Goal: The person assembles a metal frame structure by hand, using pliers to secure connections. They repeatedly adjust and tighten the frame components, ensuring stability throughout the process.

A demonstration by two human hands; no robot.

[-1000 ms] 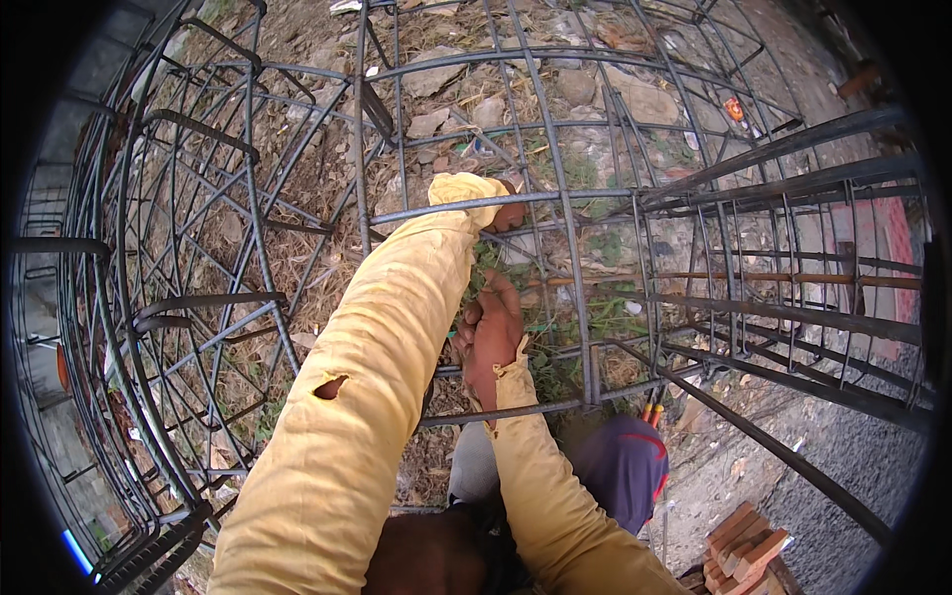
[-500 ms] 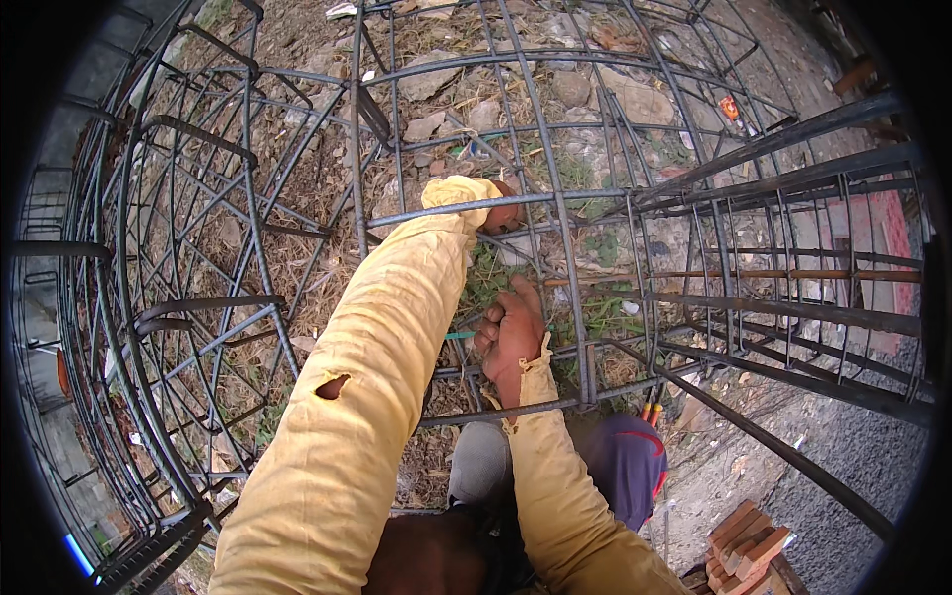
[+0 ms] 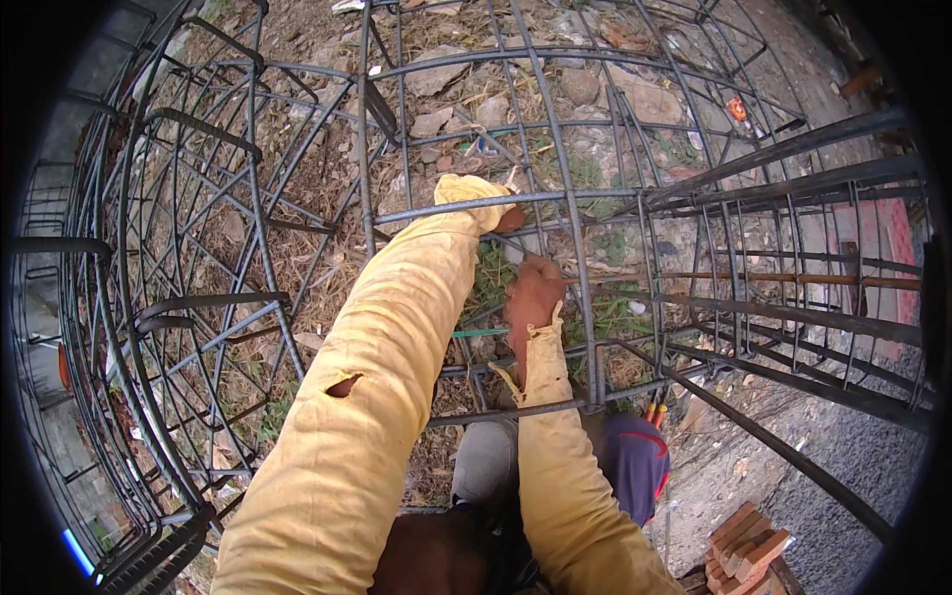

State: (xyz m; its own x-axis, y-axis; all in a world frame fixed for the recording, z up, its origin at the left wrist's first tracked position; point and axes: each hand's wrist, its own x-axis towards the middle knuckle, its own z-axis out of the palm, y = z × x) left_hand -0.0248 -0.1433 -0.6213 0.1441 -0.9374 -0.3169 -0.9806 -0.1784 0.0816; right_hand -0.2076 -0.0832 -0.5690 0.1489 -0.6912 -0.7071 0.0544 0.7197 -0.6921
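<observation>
A cage of steel rebar surrounds both of my arms, which wear torn yellow sleeves. My left hand shows only partly beyond its cuff, close under a cross bar; its fingers are hidden. Just nearer to me, my right hand is closed with its back toward me, beside the end of a thin rusty bar. What its fingers hold, if anything, does not show. A thin teal strip runs to the right wrist.
More tied rebar crowds the left side, and long bars reach out to the right. Stones and weeds lie on the ground below. Orange-handled pliers stick up beside my knee. Bricks are piled at lower right, near gravel.
My right hand has moved slightly away from me and turned; its extended thumb and finger have folded in. The left hand stays near the same cross bar. The whole view has shifted slightly.
</observation>
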